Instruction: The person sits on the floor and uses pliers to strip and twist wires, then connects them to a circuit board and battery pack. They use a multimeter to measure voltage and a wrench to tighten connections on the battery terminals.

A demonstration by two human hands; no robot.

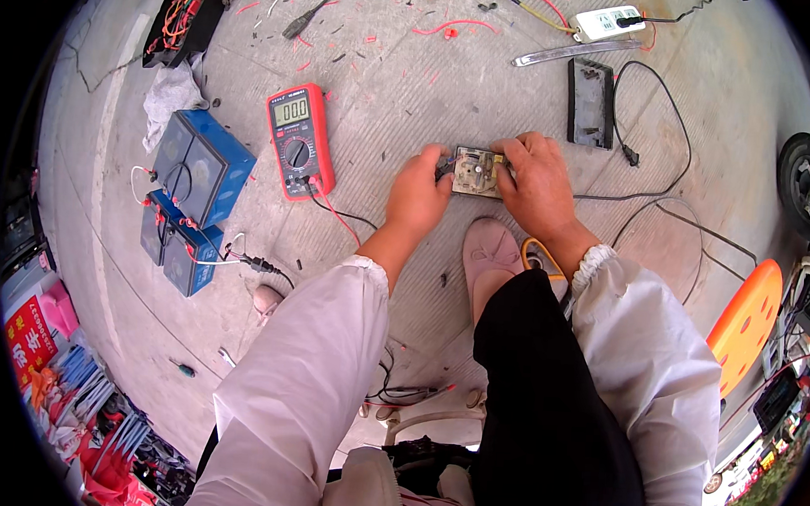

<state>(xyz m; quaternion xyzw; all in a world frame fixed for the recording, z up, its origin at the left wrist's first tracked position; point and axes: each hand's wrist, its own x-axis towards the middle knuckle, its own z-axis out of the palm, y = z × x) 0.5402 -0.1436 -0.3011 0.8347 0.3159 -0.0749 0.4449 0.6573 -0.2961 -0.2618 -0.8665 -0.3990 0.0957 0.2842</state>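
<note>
Right now a small circuit board (476, 174) is between the person's two hands, just beyond the toe of a pale pink shoe (492, 244); whether its underside touches the concrete floor (387, 78), I can't tell from where I stand. It is roughly square, with a dull, brownish-grey face that looks grimy and mottled. Small pale parts crowd the middle, a thin light rim runs round the edge, and a yellowish patch sits at the upper right corner. The finer parts are too small to make out.

The left hand (420, 191) has its grip closed on the left edge, thumb toward the near side, with something black showing at the fingertips. The right hand (539, 179) grasps the opposite edge, fingers curled over the top corner. A dark cord (651, 194) runs out from beside that hand and loops up past an open black casing (591, 105), which lies to the right.

Over to the left lies a red multimeter (301, 142) with a black dial, and beyond it sits a large blue battery (231, 166).
</note>
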